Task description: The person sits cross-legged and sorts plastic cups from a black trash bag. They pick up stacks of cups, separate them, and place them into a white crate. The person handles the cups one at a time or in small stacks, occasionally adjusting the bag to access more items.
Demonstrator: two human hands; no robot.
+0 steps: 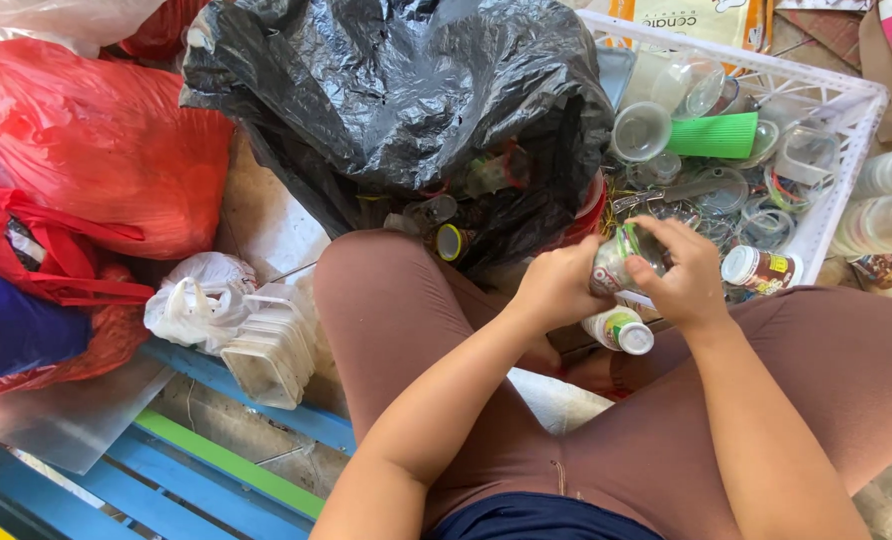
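Note:
My left hand [556, 285] and my right hand [684, 272] meet above my knees, both closed around a small clear plastic bottle [616, 262] with a green and red label. My left hand grips its body and my right hand's fingers wrap its top end. Just below them a small white-capped bottle [621, 330] lies between my legs. I sit with brown trousers, knees apart.
A large open black rubbish bag [396, 100] with bottles inside stands ahead. A white plastic crate [836, 95] at the right holds clear cups, lids and a green ribbed cup [714, 135]. Red bags [96, 140], a white bag [196, 300] and stacked clear trays [266, 350] lie left.

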